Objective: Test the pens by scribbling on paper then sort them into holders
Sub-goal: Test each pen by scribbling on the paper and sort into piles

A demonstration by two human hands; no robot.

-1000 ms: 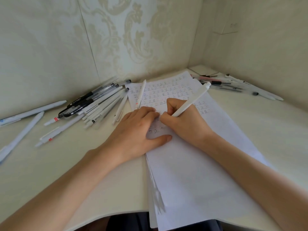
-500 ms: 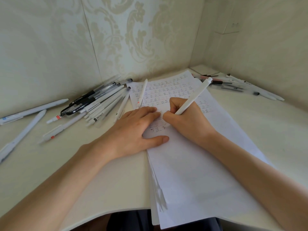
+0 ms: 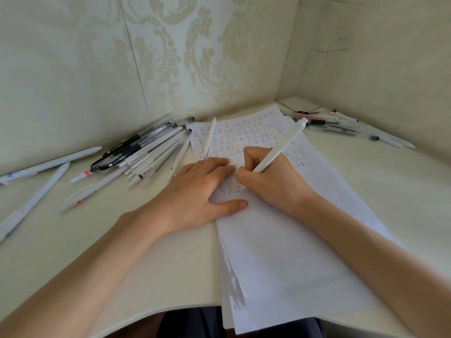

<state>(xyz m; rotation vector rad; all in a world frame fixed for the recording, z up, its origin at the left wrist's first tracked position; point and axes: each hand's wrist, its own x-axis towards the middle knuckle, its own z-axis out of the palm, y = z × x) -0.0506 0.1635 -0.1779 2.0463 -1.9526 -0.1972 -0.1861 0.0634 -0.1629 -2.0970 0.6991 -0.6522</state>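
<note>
1. The right grip (image 3: 275, 179) was clenched around a white pen (image 3: 280, 147), with thumb and fingers curled round its lower barrel. The tip was down on the paper (image 3: 280, 252) and the top end slanted up and away to the right.
2. The left grip (image 3: 195, 193) was released and lay palm down, fingers straight and thumb spread. It pressed on the paper's left edge, just beside the right grip.
3. The paper was a stack of white sheets running from the near edge of the cream surface (image 3: 402, 191) toward the far corner. Rows of small handwritten marks, some dark and some reddish, covered the far half of the top sheet. A short row sat between the two grips, and the near half was blank.
4. A second white pen (image 3: 208, 139) lay on the paper's far left part, beyond the left grip's fingers.
5. A pile of pens (image 3: 146, 152) with white, clear and black barrels lay fanned out left of the paper, near the wall (image 3: 73, 69).
6. Two pale blue pens (image 3: 48, 159) lay farther left, well apart from the paper.
7. Another group of pens (image 3: 341, 125) lay in the far right corner, close to the side wall.
</note>
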